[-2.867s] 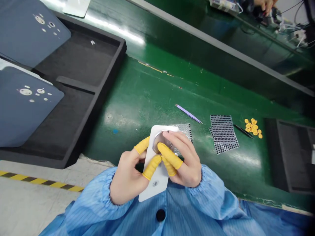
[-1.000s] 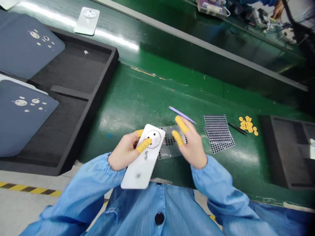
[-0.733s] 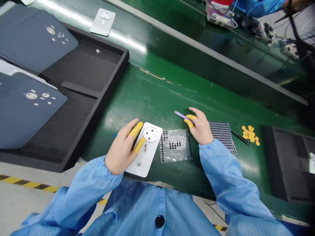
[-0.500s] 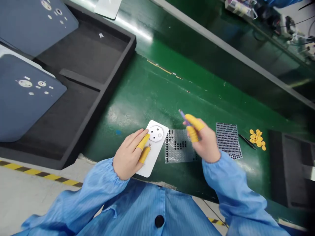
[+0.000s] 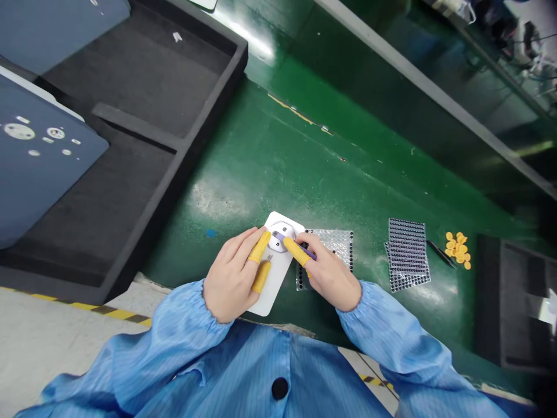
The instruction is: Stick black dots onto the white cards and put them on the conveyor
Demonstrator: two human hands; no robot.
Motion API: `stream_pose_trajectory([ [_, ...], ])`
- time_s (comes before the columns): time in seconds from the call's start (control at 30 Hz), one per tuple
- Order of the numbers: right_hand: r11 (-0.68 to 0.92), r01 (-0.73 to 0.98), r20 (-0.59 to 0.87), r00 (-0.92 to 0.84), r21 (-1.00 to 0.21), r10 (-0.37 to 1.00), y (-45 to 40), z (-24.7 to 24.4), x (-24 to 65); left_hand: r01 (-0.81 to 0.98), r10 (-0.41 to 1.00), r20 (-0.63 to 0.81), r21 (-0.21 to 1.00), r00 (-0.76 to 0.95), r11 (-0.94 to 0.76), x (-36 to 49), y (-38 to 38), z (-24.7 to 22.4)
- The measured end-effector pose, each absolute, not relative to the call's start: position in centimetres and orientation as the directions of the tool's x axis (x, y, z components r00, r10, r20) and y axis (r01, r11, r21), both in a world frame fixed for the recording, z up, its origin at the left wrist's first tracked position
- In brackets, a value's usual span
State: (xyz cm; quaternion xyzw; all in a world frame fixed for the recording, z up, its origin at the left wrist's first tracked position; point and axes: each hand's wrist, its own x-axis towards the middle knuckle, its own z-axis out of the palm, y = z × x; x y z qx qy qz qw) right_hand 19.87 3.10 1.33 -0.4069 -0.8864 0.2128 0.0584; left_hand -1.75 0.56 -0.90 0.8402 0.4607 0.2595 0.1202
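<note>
A white rounded panel (image 5: 275, 293) lies at a slant near the bench's front edge, with a round recess holding several small dark dots at its far end. My left hand (image 5: 232, 273) holds the panel from the left, yellow cots on its thumb and index finger. My right hand (image 5: 328, 273), also with yellow finger cots, pinches a slim purple tool (image 5: 308, 252) whose tip is at the recess. Whether the tip touches a dot I cannot tell. Partly under the right hand lies a clear sheet of small black round pads (image 5: 349, 247).
Overlapping sheets of black dots (image 5: 407, 249), black tweezers (image 5: 441, 253) and a pile of yellow finger cots (image 5: 458, 249) lie to the right. A black tray (image 5: 489, 302) stands beyond them. At left, a large black tray (image 5: 185, 154) holds blue-grey panels (image 5: 47, 168).
My right hand has moved left from above the pad sheet to the panel, bringing the purple tool's tip to the recess. The left hand stays on the panel. The view has shifted slightly.
</note>
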Motion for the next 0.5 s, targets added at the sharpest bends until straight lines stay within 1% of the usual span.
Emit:
stream_pose_trajectory([
  [0.1,0.580,0.735,-0.151,-0.656,-0.352,0.739,3.0,1.7,19.6,0.737,0.844,0.261,0.413,0.468,-0.536,-1.7,0.6,-0.7],
  [0.2,0.637,0.724,-0.135,-0.682,-0.263,0.719,2.9,2.2,19.3,0.752,0.845,0.235,0.386,0.480,-0.535,-1.6,0.6,-0.4],
  [0.27,0.669,0.707,-0.126,-0.703,-0.230,0.700,2.9,2.5,19.0,0.767,0.844,0.232,0.353,0.483,-0.536,-1.5,0.7,-0.1],
  [0.4,0.706,0.678,-0.122,-0.733,-0.203,0.669,2.7,2.4,18.9,0.780,0.841,0.220,0.315,0.495,-0.541,-1.3,0.8,0.2],
  [0.47,0.709,0.670,-0.088,-0.738,-0.221,0.669,2.8,2.1,19.1,0.774,0.834,0.240,0.313,0.496,-0.551,-1.3,0.9,0.1],
  [0.5,0.702,0.668,-0.059,-0.734,-0.248,0.677,2.9,1.9,19.3,0.769,0.830,0.256,0.314,0.496,-0.557,-1.3,0.9,-0.1],
])
